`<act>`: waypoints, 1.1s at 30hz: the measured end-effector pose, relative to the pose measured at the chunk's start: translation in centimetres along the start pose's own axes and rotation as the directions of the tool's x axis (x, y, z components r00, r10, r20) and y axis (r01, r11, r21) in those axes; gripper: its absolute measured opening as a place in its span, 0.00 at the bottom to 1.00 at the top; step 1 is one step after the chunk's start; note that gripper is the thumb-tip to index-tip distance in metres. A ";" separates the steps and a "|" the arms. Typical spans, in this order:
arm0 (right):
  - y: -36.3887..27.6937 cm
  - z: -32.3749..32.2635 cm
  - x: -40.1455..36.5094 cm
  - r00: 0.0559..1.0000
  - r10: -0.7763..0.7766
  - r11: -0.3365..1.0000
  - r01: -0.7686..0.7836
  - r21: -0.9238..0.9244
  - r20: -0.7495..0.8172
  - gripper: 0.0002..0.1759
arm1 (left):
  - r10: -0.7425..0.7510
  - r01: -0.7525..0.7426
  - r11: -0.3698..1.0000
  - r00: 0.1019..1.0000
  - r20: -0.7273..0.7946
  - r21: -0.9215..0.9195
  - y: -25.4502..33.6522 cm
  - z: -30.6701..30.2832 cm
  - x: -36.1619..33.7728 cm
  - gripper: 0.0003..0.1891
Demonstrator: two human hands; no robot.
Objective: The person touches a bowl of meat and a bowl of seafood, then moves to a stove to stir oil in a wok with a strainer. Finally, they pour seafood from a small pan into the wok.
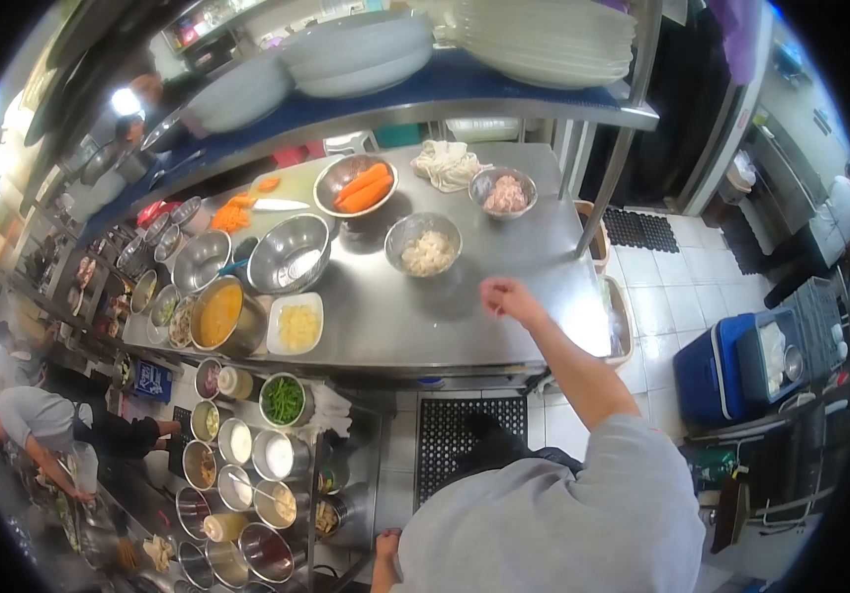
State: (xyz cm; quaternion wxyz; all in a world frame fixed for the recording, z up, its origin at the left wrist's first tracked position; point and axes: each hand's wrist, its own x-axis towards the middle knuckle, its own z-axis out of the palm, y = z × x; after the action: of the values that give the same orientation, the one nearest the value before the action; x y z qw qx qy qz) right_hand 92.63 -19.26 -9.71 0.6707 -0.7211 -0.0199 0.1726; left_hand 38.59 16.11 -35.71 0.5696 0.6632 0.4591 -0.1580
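My right hand hovers over the front right of the steel table, its fingers loosely bent and nothing visible in them. Nearest to it stands a steel bowl of pale, chopped food. Behind that, to the right, a smaller bowl contains pinkish raw minced meat. Low in the view, my left hand hangs beside my body near the side rack, fingers curled; I see nothing held there. Whole peeled carrots fill another bowl farther back.
A knife lies on the cutting board beside shredded carrot. Left are an empty steel bowl, an orange-filled pot and a square dish. A plate shelf overhangs the back. A co-worker bends at far left.
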 end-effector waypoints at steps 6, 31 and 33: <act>-1.0 -5.2 14.8 0.867 0.331 0.790 -0.039 0.612 -0.372 0.13 | 0.032 -0.034 0.996 0.999 -0.023 -0.077 2.8 4.5 2.2 0.07; 2.4 -9.5 4.1 0.886 0.097 0.914 0.101 0.394 -0.453 0.11 | -0.210 0.219 0.956 0.976 0.063 -0.198 8.3 8.2 0.6 0.06; 2.4 -9.1 -0.6 0.887 0.115 0.917 0.078 0.391 -0.447 0.10 | -0.118 0.119 0.993 0.990 0.083 -0.008 8.8 7.0 0.6 0.07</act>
State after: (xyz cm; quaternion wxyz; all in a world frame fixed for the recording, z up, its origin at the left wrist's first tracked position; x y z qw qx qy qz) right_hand 94.09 -28.43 -11.59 0.7866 -0.5898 0.1825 0.0034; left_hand 48.06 10.67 -32.84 0.5818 0.6242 0.4747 -0.2159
